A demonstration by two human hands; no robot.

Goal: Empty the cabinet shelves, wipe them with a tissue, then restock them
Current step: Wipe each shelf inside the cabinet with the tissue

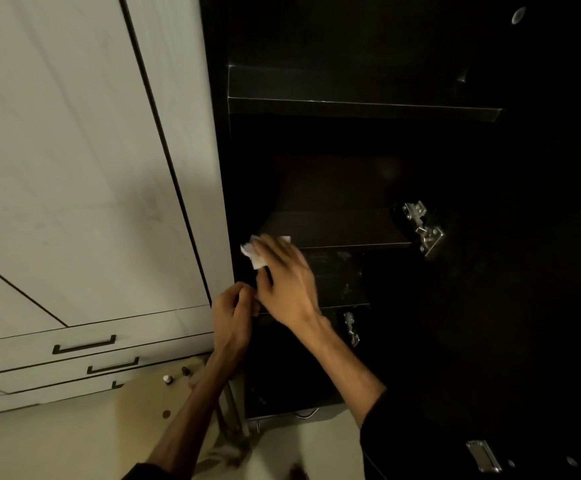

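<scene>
Right hand flat, pressing tissue on shelf; left hand curled, grip unclear; hinge beside.

A dark, flat wooden cabinet shelf runs rightward from the right hand. Under that hand's fingers, a crumpled white tissue lies on its front left edge. Another dark shelf sits well above the hand.

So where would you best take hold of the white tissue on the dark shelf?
By the crumpled end of the tissue that sticks out left of the right hand, which presses flat on the rest. Come from the left and pinch it with the fingers; that bunched edge probably stands off the shelf.
</scene>
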